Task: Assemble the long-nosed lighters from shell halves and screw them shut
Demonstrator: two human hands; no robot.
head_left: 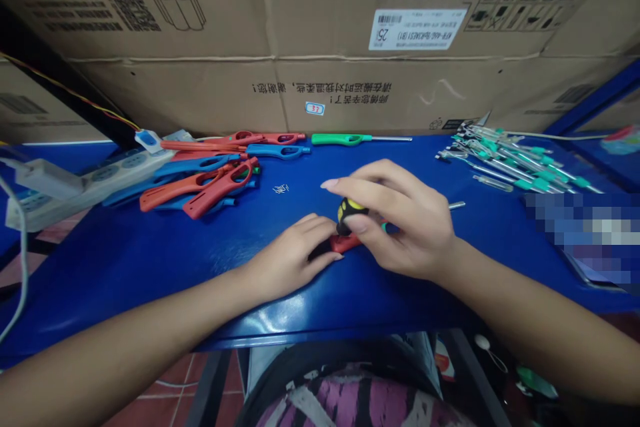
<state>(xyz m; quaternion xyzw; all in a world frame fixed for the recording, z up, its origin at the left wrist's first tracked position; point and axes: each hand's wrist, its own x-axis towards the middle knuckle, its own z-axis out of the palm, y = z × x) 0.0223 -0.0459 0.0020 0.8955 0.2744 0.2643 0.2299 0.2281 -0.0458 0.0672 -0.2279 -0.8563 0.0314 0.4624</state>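
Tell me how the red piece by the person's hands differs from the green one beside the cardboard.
The red piece is partly hidden by the left hand and right hand; the green piece shows whole, untouched.
The red piece slants across the table; the green piece lies roughly parallel to the cardboard.
Both seem to have a metal rod pointing right.

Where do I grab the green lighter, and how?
Probably by its green handle, from above on your near side: it lies flat, cardboard stands close behind, and the handle is wider than the thin metal tube.
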